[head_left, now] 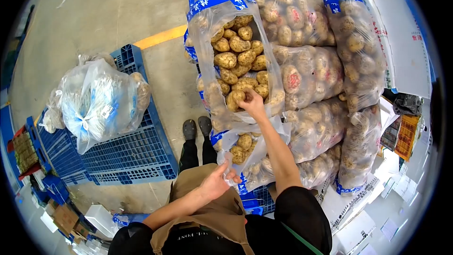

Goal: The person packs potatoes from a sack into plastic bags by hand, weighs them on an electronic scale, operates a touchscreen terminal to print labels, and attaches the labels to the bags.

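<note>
My right hand (253, 104) has its fingers closed on a potato (234, 99) at the near end of a large sack (204, 28), which is cut open along its top. Loose, dirt-marked potatoes (239, 44) fill that sack. Close to my body, my left hand (216, 182) grips the near edge of a small clear plastic bag (228, 140). Its mouth is spread, and several potatoes (244, 142) lie inside. The small bag rests against the near end of the opened sack.
Closed potato sacks (309, 71) are stacked to the right, with another sack (356, 42) beyond them. At left, a blue pallet (141, 144) carries a plastic bundle (96, 99). Cardboard boxes (358, 233) stand lower right. My shoes (189, 129) are between pallet and sacks.
</note>
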Demonstrator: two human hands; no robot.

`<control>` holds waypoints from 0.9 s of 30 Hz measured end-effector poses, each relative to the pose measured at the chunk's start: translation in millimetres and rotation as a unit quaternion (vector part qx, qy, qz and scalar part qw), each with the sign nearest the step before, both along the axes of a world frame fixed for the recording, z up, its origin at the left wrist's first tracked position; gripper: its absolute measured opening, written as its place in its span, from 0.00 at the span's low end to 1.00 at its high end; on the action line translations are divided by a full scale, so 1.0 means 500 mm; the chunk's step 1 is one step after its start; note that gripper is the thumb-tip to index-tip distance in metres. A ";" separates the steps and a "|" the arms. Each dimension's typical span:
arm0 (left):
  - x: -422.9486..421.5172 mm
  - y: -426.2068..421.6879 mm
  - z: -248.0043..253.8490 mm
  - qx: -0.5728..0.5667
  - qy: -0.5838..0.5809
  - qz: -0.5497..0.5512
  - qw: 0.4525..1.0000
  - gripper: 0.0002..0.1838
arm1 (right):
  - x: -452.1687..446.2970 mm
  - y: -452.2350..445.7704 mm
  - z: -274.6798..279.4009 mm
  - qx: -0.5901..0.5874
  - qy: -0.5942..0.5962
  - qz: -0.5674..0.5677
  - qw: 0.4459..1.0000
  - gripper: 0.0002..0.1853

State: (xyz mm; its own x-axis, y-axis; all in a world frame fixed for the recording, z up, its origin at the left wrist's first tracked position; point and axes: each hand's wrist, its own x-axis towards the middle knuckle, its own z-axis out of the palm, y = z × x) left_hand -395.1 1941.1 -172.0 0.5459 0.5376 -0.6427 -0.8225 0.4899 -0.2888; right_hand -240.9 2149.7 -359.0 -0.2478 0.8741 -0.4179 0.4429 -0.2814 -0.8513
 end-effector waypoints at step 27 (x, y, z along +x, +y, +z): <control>0.014 0.010 -0.045 0.012 -0.060 0.029 0.998 0.11 | 0.108 0.077 0.077 0.314 -0.285 0.353 0.834 0.24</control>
